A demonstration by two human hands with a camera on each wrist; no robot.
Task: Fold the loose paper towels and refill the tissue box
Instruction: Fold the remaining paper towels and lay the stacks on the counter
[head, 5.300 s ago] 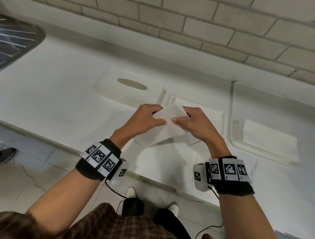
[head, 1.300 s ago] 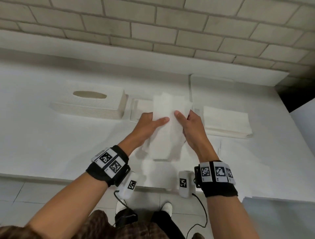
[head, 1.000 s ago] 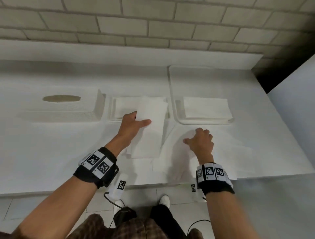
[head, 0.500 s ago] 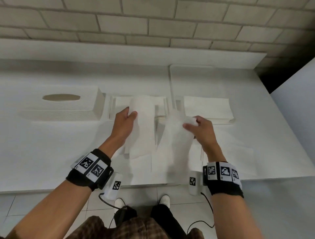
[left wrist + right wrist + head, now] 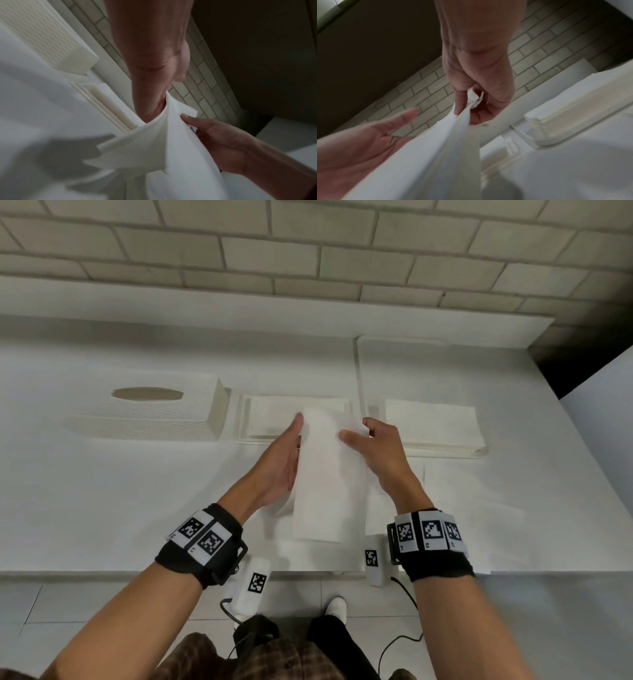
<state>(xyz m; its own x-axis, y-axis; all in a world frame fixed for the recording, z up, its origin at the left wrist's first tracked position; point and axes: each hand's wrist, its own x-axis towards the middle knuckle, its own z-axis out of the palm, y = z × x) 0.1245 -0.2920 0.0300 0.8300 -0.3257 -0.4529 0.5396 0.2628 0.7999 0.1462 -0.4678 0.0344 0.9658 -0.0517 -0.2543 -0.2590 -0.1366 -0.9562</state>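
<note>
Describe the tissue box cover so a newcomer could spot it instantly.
On the white counter beneath the brick wall, look far left in the row of white items. There sits the white ribbed rectangular tissue box cover, beside a shallow tray of folded towels. Only it is tall, with a dark oval slot on top.

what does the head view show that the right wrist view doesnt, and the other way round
Only the head view shows the tissue box cover with its oval slot, the loose sheets flat on the counter, and both wrist bands.

Only the right wrist view shows the right hand pinching the paper towel's top edge between thumb and fingers.

Both show the paper towel held up between the hands, the left hand open-fingered against it, the folded stack on the tray, and the brick wall.
</note>
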